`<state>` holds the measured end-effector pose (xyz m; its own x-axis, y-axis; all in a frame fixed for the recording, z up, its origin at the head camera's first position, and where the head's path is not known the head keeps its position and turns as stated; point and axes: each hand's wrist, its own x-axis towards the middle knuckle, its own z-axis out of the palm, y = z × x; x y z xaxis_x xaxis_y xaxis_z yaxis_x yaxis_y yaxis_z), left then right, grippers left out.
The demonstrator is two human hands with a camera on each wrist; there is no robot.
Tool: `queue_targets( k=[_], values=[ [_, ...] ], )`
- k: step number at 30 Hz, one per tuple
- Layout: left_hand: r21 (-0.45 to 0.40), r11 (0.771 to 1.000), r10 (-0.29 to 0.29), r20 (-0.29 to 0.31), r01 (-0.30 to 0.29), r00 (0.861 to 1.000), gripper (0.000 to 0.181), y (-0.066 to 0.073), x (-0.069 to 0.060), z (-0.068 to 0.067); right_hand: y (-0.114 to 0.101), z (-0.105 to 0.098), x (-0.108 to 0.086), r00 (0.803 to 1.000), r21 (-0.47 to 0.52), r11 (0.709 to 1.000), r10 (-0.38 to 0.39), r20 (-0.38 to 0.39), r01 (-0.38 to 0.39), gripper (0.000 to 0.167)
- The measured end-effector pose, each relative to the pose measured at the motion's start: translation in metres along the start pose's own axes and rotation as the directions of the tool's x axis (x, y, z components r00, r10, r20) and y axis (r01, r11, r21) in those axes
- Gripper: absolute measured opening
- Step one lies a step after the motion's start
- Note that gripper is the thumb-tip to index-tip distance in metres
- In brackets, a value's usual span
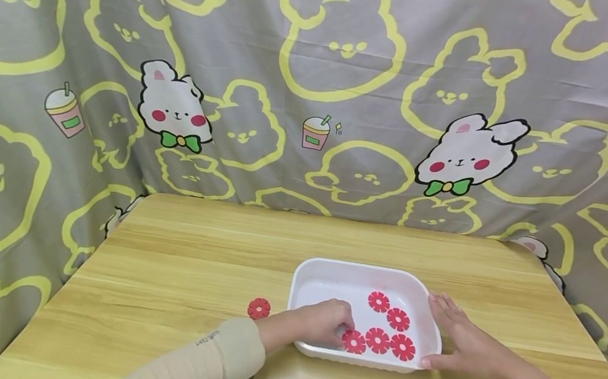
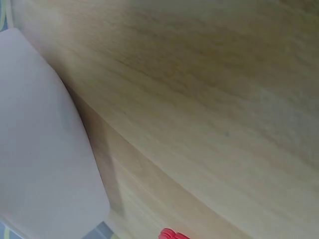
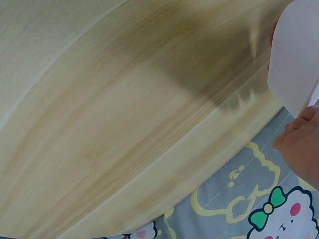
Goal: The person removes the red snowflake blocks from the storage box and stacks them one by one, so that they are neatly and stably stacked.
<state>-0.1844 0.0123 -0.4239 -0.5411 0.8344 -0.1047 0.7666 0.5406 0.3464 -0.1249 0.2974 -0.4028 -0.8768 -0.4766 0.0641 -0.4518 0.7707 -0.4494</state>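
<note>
A white plastic tray point(image 1: 322, 273) stands on the table in the head view, with several red notched snowflake discs point(image 1: 403, 347) lying on its floor. My left hand point(image 1: 327, 320) reaches over the near left rim into it. Its curled fingers pinch the edge of the leftmost red disc point(image 1: 355, 343), partly hiding it. At the tray's right end my right hand point(image 1: 469, 346) holds the side, thumb at the front corner and fingers farther back. The right wrist view shows part of the right hand point(image 3: 304, 142) against the tray wall point(image 3: 294, 55).
One more red disc point(image 1: 259, 308) lies on the wooden table point(image 1: 188, 264) left of the tray, beside the left forearm. Red pieces point(image 2: 172, 234) show at the left wrist view's lower edge. A patterned grey curtain point(image 1: 252, 52) hangs behind the table and at both sides.
</note>
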Motion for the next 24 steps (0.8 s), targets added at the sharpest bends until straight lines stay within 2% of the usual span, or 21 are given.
queue_targets(
  k=[2,13,16,24],
  values=[
    [0.018,1.000,0.013,0.000,-0.013,1.000,0.025,0.000,0.000,0.000,0.000,0.000,0.000,1.000,0.000,1.000,-0.002,0.000,0.002,0.108],
    [0.074,0.997,0.005,0.019,-0.007,1.000,0.022,0.008,0.000,-0.003,0.000,0.000,-0.001,1.000,0.006,1.000,0.009,0.001,-0.009,0.107],
    [0.058,0.998,0.021,0.023,-0.022,1.000,0.022,0.005,-0.001,-0.003,0.000,0.001,-0.001,1.000,0.008,1.000,0.013,0.002,-0.013,0.107],
    [0.056,0.992,0.108,0.045,-0.110,0.993,0.021,-0.005,-0.003,-0.009,0.000,0.000,-0.001,1.000,0.003,1.000,0.022,0.008,-0.022,0.108]
  ],
)
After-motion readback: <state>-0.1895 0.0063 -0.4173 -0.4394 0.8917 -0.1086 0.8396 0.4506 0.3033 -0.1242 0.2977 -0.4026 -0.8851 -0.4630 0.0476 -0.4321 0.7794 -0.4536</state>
